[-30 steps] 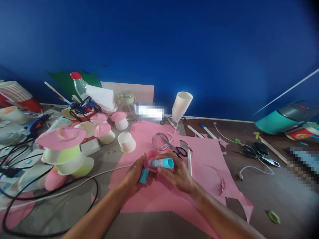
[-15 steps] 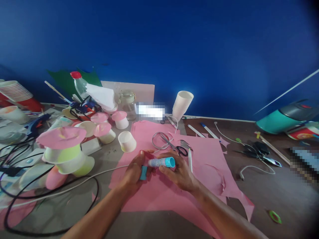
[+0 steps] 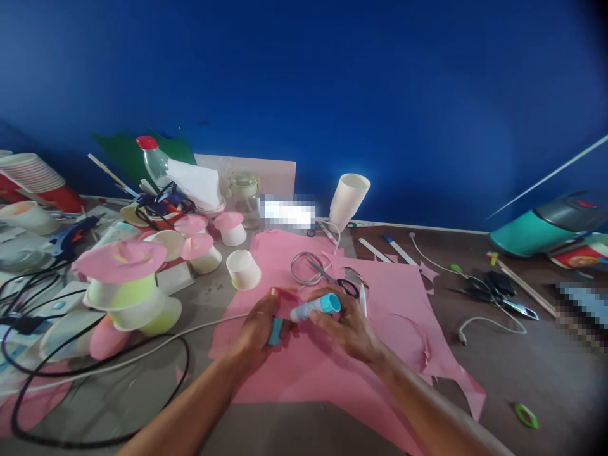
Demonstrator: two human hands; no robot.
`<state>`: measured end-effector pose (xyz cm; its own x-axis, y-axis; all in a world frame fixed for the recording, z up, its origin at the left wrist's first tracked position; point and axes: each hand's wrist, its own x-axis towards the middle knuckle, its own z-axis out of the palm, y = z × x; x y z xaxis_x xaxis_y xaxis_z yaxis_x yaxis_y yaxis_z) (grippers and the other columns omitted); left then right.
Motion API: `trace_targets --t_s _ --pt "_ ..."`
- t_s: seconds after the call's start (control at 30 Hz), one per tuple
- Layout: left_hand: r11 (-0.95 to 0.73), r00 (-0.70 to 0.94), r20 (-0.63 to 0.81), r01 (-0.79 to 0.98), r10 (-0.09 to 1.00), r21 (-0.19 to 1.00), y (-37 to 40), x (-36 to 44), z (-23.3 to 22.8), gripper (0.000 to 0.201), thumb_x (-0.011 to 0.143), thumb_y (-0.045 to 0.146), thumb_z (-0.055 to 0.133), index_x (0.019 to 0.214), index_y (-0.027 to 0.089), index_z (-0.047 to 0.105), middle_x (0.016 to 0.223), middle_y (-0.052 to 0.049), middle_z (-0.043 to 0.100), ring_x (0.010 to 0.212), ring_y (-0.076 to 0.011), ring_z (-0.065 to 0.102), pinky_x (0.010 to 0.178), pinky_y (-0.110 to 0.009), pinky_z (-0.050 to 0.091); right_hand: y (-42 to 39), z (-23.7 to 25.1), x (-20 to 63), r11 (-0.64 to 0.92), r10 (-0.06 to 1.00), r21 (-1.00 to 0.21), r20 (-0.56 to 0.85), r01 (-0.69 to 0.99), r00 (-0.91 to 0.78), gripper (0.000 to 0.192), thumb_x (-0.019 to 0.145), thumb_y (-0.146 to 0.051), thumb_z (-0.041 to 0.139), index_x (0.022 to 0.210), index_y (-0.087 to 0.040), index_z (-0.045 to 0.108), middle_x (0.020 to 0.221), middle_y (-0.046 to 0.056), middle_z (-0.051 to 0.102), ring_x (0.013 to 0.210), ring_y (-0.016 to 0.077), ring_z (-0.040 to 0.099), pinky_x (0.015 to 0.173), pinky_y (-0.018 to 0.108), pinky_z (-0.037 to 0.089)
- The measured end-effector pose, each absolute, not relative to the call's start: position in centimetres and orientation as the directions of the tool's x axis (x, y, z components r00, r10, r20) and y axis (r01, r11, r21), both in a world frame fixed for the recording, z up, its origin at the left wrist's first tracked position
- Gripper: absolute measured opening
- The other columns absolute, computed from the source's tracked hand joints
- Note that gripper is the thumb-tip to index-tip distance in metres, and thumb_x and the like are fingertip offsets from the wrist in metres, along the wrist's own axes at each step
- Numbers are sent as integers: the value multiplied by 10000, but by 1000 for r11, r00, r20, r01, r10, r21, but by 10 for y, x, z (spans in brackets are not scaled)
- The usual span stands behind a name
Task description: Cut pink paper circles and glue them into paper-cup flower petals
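Observation:
My right hand [image 3: 349,326] is wrapped round a glue stick [image 3: 308,308]. Its bright blue base points up to the right, and its other end reaches toward my left hand [image 3: 261,326]. A blue glue stick cap [image 3: 275,330] is tucked in the fingers of the left hand. A small piece of pink paper [image 3: 285,301] appears at that hand's fingertips, but whether it is loose is hard to tell. Both hands are above large pink paper sheets [image 3: 294,380]. Just beyond them lie scissors [image 3: 332,275] and a white pen [image 3: 363,301].
A white paper cup [image 3: 243,269] stands upside down left of the sheets, near cups with pink paper brims [image 3: 121,261]. Black cables [image 3: 187,367] loop at left. Stacked cups [image 3: 349,196], markers [image 3: 401,250] and a teal bottle [image 3: 522,228] are farther back.
The glue stick has shifted slightly right and tilted, its blue base now higher. My right hand moved with it. The left hand keeps the cap almost in place.

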<state>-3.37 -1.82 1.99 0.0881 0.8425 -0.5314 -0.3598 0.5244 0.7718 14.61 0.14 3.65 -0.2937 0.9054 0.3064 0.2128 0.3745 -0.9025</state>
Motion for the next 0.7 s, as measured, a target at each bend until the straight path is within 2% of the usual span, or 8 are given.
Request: trace_targets --t_s 0.07,0.17,0.3,0.5,0.7 --pt "566 79 -578 -347 812 748 -17 -34 18 480 834 662 544 791 185 570 412 29 524 352 -130 478 327 -200 300 1 31 147 317 934 -938 283 139 -220 165 815 -342 690 894 -201 726 860 61 743 794 230 682 732 362 533" --pt "558 101 -562 -350 821 752 -17 -35 15 477 842 659 539 714 199 524 373 50 458 348 -132 483 346 -205 325 1 24 148 276 953 -960 266 52 -147 212 824 -378 705 957 -215 730 925 63 750 846 237 694 745 357 548" --pt "547 121 -541 -338 832 766 -17 -36 13 470 866 646 513 741 193 544 370 42 467 371 -138 509 367 -203 322 0 24 147 309 945 -950 302 44 -123 211 818 -376 715 949 -212 738 917 61 755 833 230 699 749 350 555" --pt "536 116 -532 -339 839 773 -17 -35 14 470 874 647 493 850 185 581 383 26 514 422 -163 564 360 -202 293 3 28 149 262 965 -965 262 18 -2 195 804 -364 709 905 -201 737 863 54 754 761 223 698 663 328 549" --pt "525 123 -516 -325 848 786 -18 -36 8 446 849 648 534 817 204 565 373 48 491 387 -151 532 353 -202 282 -2 24 141 397 912 -883 349 252 -214 156 767 -277 727 915 -230 742 880 51 762 840 247 692 808 396 531"
